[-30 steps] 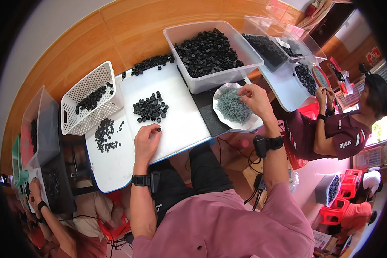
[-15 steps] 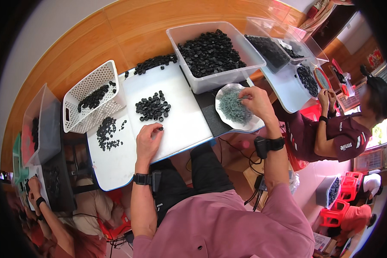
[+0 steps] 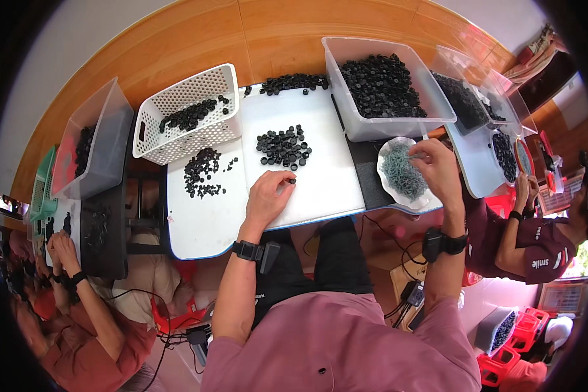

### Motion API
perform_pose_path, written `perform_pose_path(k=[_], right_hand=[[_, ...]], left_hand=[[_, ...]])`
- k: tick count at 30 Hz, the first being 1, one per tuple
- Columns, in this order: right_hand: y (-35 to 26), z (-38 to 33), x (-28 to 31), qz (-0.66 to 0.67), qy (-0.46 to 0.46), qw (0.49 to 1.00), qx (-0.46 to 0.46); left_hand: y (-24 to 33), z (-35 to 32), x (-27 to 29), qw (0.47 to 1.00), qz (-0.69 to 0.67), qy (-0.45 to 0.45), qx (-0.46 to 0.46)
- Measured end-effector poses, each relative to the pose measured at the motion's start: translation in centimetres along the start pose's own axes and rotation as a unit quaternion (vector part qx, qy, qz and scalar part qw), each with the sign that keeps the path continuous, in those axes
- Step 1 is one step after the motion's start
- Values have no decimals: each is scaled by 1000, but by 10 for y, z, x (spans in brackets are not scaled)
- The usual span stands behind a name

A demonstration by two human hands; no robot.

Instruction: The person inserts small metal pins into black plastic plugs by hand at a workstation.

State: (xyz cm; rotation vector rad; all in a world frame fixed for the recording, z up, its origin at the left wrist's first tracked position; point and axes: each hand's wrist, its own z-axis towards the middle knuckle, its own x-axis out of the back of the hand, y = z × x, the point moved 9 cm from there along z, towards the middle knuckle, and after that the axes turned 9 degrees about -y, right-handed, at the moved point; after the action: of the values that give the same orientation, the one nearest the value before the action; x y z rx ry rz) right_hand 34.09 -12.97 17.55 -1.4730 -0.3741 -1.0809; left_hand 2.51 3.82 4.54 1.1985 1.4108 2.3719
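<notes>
Between the thumb and fingertips of my left hand (image 3: pixel 266 199) is a small round black cap (image 3: pixel 293 181), held low over the white table. Just beyond it lies a loose pile of similar black caps (image 3: pixel 283 146). My right hand (image 3: pixel 440 171) bends over a white plate with a wavy rim (image 3: pixel 385 187), its thumb and fingers pinched together at the heap of thin grey-green pieces (image 3: pixel 402 173). Whatever is between those fingertips is too small to make out. To the left of my left hand, smaller black parts (image 3: pixel 202 171) are scattered on the table.
A translucent bin (image 3: pixel 398 129) full of black caps stands at the back right. A white perforated basket (image 3: pixel 189 138) holds more black parts at the back left. Caps (image 3: pixel 294 82) line the table's far edge. Co-workers sit at tables on both sides.
The whole view has swung left, so the table and both hands appear farther right. Against the table, the hands have hardly moved; my left hand keeps the black cap.
</notes>
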Motion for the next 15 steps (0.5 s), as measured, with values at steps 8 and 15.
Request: perform_pose_path(k=[8, 15], right_hand=[[-43, 46, -134, -10, -130, 988, 83], [-53, 66, -157, 35, -72, 995, 57]], left_hand=[[-4, -1, -1, 1000, 1, 3, -4], [-3, -1, -1, 1000, -1, 4, -6]])
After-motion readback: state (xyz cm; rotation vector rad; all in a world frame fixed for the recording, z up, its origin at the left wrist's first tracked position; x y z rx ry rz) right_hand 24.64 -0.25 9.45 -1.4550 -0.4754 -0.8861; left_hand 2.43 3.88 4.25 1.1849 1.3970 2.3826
